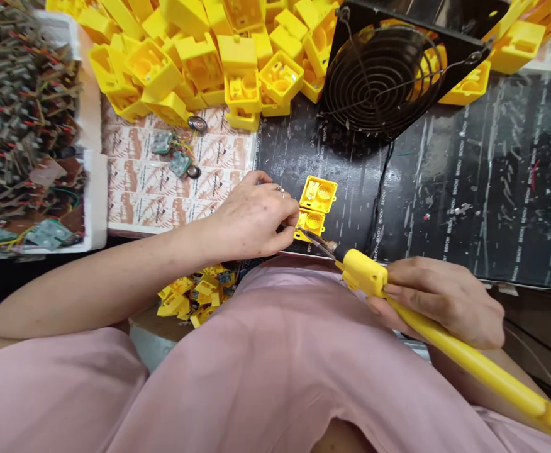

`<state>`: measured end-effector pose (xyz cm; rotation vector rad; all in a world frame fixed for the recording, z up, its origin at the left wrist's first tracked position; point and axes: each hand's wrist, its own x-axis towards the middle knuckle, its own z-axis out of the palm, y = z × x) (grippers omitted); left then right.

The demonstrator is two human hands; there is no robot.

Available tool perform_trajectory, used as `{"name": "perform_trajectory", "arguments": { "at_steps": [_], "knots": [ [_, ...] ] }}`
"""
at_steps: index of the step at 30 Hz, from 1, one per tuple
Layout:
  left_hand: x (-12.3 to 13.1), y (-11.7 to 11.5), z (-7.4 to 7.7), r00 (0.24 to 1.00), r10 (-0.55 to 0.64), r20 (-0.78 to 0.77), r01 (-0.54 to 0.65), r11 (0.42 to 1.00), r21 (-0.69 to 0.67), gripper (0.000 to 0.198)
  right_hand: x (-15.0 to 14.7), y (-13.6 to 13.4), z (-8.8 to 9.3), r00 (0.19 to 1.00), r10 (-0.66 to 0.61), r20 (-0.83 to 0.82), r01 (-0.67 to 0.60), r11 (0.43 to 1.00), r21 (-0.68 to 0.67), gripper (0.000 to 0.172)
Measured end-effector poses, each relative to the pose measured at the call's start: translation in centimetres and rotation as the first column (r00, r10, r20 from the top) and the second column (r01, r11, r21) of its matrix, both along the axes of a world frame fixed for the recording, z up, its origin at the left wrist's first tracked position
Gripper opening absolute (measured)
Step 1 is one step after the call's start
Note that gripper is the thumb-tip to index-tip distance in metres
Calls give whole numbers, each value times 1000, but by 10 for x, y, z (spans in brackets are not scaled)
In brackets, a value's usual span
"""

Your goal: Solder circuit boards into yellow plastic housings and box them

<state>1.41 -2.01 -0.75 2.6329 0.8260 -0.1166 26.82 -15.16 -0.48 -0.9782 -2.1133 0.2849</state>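
Note:
My left hand (261,217) bends its fingers at the left edge of a small opened yellow plastic case (314,221), thumb and forefinger closed against it. Whether a small part or wire is also pinched there is hidden. The case lies near the bench's front edge, its two halves unfolded one above the other, each with a round perforated recess. From the right, my right hand (445,299) is wrapped round the long yellow handle of a soldering iron (365,270). The iron's thin metal tip points left and reaches the lower half of the case, close to my left fingertips.
Many yellow cases (200,60) are heaped at the back. A black fan (374,88) stands behind my work, its cable crossing the dark bench top (468,189). Circuit boards fill a white foam box (97,201) at left; two wired boards (180,163) lie nearby. More yellow parts (195,292) sit below.

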Motion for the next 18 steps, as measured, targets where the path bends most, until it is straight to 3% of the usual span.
{"name": "perform_trajectory", "arguments": {
  "at_steps": [6,11,18],
  "knots": [
    [0,5,1,999,45,12,-44,998,-42,22,11,-8,-2,998,-57,-14,57,998,-34,18],
    [3,9,-3,995,103,13,-103,995,-3,21,12,-9,-9,992,-105,-72,105,994,-6,31],
    [8,11,-2,997,60,-48,-59,998,27,24,0,0,-8,993,-119,1,119,992,35,15]
  ]
}}
